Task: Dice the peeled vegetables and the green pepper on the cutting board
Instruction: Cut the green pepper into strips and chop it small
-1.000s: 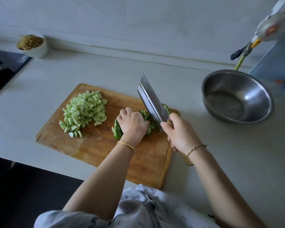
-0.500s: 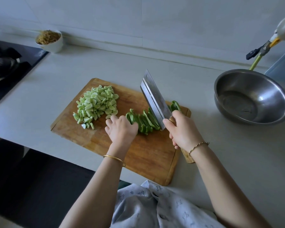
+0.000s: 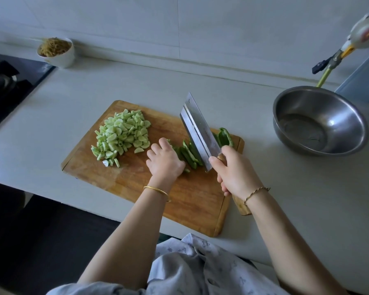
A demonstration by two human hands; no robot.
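A wooden cutting board (image 3: 136, 188) lies on the pale counter. On its far left is a heap of diced pale green vegetable (image 3: 121, 136). Dark green pepper strips (image 3: 189, 155) lie in the middle, and a bigger pepper piece (image 3: 225, 135) sits behind the blade. My right hand (image 3: 234, 173) grips the wooden handle of a cleaver (image 3: 198, 130), whose edge is down among the strips. My left hand (image 3: 164, 159) rests with curled fingers on the left end of the strips; its fingertips are hidden.
A steel bowl (image 3: 354, 116) stands to the right of the board. A white bowl of brownish shreds (image 3: 57, 51) sits at the back left by the wall. A black stove (image 3: 6, 81) fills the left edge. The counter's front edge runs just below the board.
My left hand has slid left off the pepper pile, uncovering cut strips. The cleaver stays among the peppers, and the camera has shifted.
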